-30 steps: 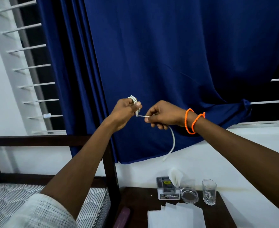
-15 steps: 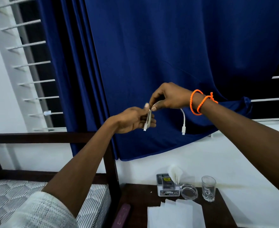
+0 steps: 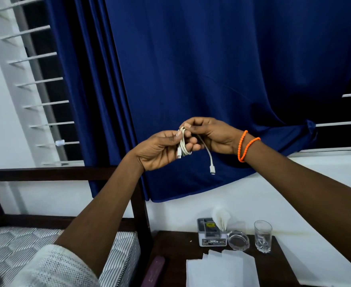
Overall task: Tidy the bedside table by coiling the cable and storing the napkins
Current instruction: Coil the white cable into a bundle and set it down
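Observation:
I hold a white cable in the air in front of the blue curtain, well above the table. My left hand pinches a small bundle of loops. My right hand, with orange bands at the wrist, grips the top of the same loops. A short free end with a plug hangs below my right hand. White napkins lie fanned on the dark bedside table at the lower edge. One folded napkin stands in a small grey box-shaped holder.
A glass ashtray and a drinking glass stand at the back of the table. A maroon object sits at the table's left edge. The bed with its dark frame is at the left. Blue curtain covers the barred window.
My right hand has wound more cable onto the bundle in my left hand, and the hanging tail has grown shorter. Both hands have shifted a little lower and stay close together.

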A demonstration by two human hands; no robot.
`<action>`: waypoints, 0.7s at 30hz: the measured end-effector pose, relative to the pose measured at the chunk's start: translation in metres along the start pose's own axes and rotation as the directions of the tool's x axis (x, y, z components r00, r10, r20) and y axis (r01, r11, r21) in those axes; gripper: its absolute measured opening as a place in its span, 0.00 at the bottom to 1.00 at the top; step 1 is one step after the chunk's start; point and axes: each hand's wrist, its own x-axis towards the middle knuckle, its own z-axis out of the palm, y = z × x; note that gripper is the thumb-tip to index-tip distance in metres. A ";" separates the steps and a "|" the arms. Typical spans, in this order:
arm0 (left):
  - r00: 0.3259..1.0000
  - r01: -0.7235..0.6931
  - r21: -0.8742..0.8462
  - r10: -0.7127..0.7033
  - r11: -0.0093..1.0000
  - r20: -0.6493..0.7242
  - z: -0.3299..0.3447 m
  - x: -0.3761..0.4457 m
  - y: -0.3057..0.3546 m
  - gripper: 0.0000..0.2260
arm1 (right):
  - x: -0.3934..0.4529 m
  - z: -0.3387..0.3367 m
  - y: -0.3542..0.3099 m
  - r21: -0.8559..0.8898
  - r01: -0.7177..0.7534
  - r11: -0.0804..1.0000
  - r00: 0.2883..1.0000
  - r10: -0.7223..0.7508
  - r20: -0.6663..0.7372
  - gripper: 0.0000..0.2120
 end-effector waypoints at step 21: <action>0.778 0.101 0.412 0.186 0.906 -0.600 -0.011 0.012 -0.013 0.08 | 0.009 -0.001 0.007 -0.199 -0.004 0.980 0.962 -0.051 -0.269 0.09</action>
